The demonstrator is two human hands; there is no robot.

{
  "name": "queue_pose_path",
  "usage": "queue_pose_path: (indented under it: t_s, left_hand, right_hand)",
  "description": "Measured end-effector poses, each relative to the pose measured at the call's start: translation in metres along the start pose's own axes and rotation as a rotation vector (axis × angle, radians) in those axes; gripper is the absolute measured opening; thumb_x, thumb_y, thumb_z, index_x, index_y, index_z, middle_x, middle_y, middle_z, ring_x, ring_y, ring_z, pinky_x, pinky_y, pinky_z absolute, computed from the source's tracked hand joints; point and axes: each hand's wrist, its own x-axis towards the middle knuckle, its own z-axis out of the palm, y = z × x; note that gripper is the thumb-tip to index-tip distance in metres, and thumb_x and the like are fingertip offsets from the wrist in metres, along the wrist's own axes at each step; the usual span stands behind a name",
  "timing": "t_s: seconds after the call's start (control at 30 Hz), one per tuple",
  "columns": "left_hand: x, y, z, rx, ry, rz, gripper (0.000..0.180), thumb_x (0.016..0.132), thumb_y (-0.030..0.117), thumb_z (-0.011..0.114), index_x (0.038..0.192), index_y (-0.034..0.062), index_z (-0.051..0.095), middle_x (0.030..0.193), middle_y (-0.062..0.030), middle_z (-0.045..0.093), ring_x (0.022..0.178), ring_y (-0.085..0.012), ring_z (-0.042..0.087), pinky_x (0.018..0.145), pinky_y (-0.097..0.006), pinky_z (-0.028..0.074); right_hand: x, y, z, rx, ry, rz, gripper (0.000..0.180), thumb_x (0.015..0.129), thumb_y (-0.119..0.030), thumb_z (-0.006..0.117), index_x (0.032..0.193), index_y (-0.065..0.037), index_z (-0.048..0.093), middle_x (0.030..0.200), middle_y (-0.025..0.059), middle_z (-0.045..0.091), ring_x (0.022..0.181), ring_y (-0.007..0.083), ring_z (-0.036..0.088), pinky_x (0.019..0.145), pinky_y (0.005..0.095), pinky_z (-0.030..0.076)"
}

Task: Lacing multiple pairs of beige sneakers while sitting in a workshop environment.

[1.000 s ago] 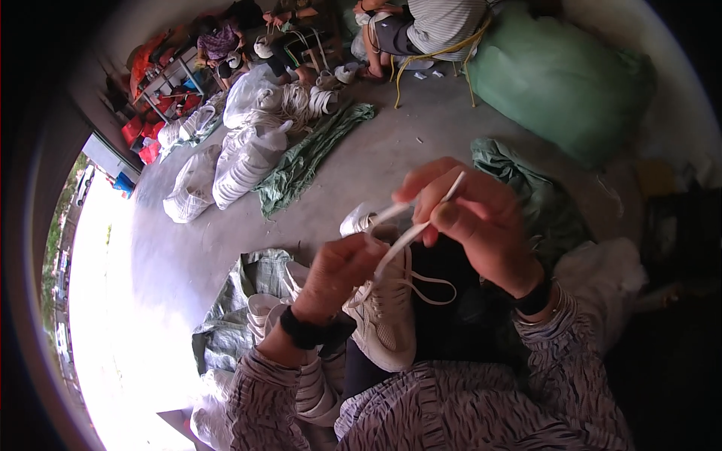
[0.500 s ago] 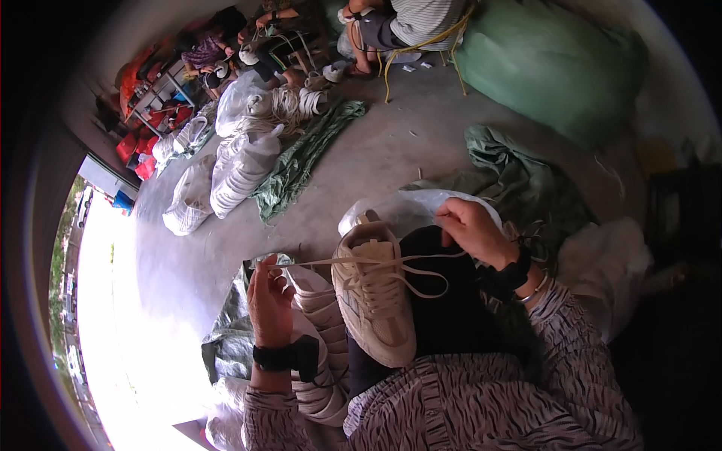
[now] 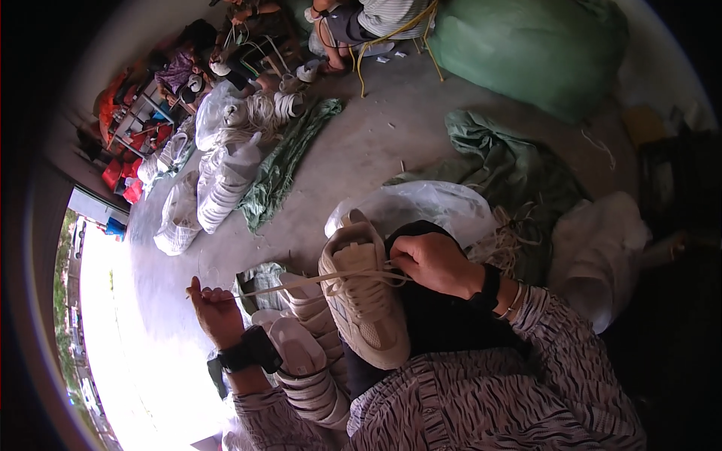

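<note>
A beige lace-up sneaker [image 3: 368,327] rests on my dark-clothed lap, its toe toward me. My left hand [image 3: 218,319] is closed on one end of its shoelace [image 3: 282,286], which runs taut across the shoe's tongue. Close to the shoe's right side, my right hand [image 3: 440,263] pinches the lace's other part between thumb and fingers. The lace crossing lies over the upper eyelets, partly hidden by the right fingers. Left of my lap, below the stretched lace, stand nested stacks of pale shoes [image 3: 310,383].
Beyond my lap lie a clear plastic bag [image 3: 429,203], loose laces [image 3: 502,252] and a dark green woven sheet [image 3: 500,165]. Bagged shoes [image 3: 226,184] stand at far left. Seated co-workers, a yellow-framed chair [image 3: 361,71] and a bulky green sack [image 3: 526,56] are at the back.
My left hand has moved left and down, drawing the lace longer. My right hand has come left and lower, toward the shoe; the loose lace loop on that side has shrunk.
</note>
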Motion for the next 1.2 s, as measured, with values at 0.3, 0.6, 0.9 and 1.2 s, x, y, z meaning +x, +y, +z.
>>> queue_pose_path:
  t_s: [0.3, 0.6, 0.9, 1.2]
  left_hand:
    - [-0.106, -0.045, 0.051, 0.816, -0.499, -0.152, 0.024, 0.090, 0.005, 0.048, 0.114, 0.0024, 0.053, 0.077, -0.0015, 0.058, 0.054, -0.0044, 0.045, 0.047, -0.018, 0.038]
    - [-0.126, -0.062, 0.067, 1.250, -0.693, 0.180, 0.037, 0.078, 0.001, 0.064, 0.113, 0.0063, 0.055, 0.077, -0.0056, 0.061, 0.067, -0.0106, 0.058, 0.062, -0.024, 0.046]
    - [-0.115, -0.055, 0.046, 1.041, -0.699, -0.031, 0.023, 0.087, 0.004, 0.056, 0.109, 0.0028, 0.057, 0.076, 0.0013, 0.054, 0.066, -0.0039, 0.047, 0.059, -0.018, 0.039]
    - [-0.081, -0.030, 0.045, 0.839, -0.428, 0.039, 0.023, 0.091, 0.008, 0.051, 0.113, 0.0016, 0.056, 0.078, -0.0018, 0.062, 0.059, -0.0037, 0.049, 0.053, -0.018, 0.040]
  right_hand:
    - [0.009, 0.002, 0.007, -0.184, -0.025, 0.023, 0.012, 0.078, -0.016, 0.063, 0.076, -0.005, 0.060, 0.071, 0.0133, 0.061, 0.069, 0.0335, 0.061, 0.061, 0.0405, 0.047]
    - [0.012, 0.000, 0.008, 0.019, -0.017, 0.052, 0.012, 0.077, -0.012, 0.065, 0.074, -0.002, 0.062, 0.071, 0.0141, 0.063, 0.065, 0.0295, 0.061, 0.059, 0.0358, 0.047]
    - [0.013, -0.004, 0.016, -0.161, -0.005, -0.103, 0.006, 0.080, -0.010, 0.061, 0.081, -0.004, 0.058, 0.069, 0.0158, 0.060, 0.068, 0.0344, 0.061, 0.060, 0.0415, 0.047]
    - [0.036, 0.008, -0.005, -0.261, -0.130, -0.449, 0.025, 0.071, -0.010, 0.068, 0.093, -0.009, 0.057, 0.084, 0.0072, 0.054, 0.082, 0.0281, 0.057, 0.070, 0.0392, 0.048]
